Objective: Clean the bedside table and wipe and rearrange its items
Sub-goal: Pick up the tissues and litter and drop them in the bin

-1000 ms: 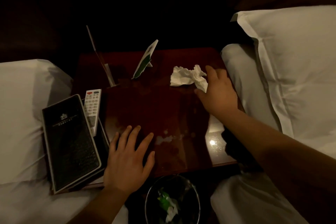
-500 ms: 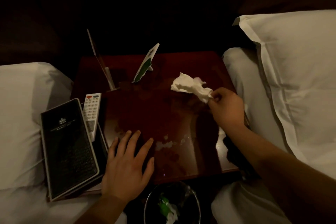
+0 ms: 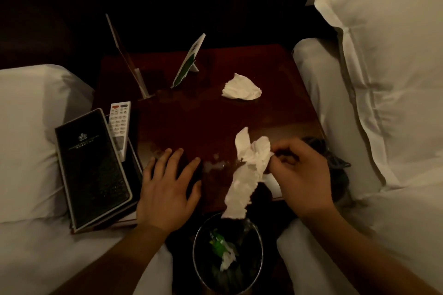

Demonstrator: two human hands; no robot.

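Observation:
A dark glossy bedside table (image 3: 191, 122) stands between two beds. My right hand (image 3: 299, 175) pinches a white tissue (image 3: 247, 170) that hangs down past the table's front edge, over a waste bin (image 3: 227, 254). A second crumpled tissue (image 3: 241, 87) lies on the table further back. My left hand (image 3: 167, 187) rests flat on the front of the table, fingers spread. A small wet patch (image 3: 213, 165) shines between my hands. A white remote (image 3: 119, 124) and a black folder (image 3: 92, 167) lie at the left edge. A green-and-white card (image 3: 189, 60) and a clear sign holder (image 3: 130, 62) stand at the back.
White bedding (image 3: 28, 139) lies on the left, and a white pillow (image 3: 388, 67) and duvet on the right, close against the table. The bin holds green and white litter (image 3: 220, 246). A dark bundle (image 3: 330, 158) sits at the table's right edge.
My right hand has pulled one tissue off the crumpled pile and drawn it toward me over the bin. The other tissue stayed on the table. My left hand has stayed put.

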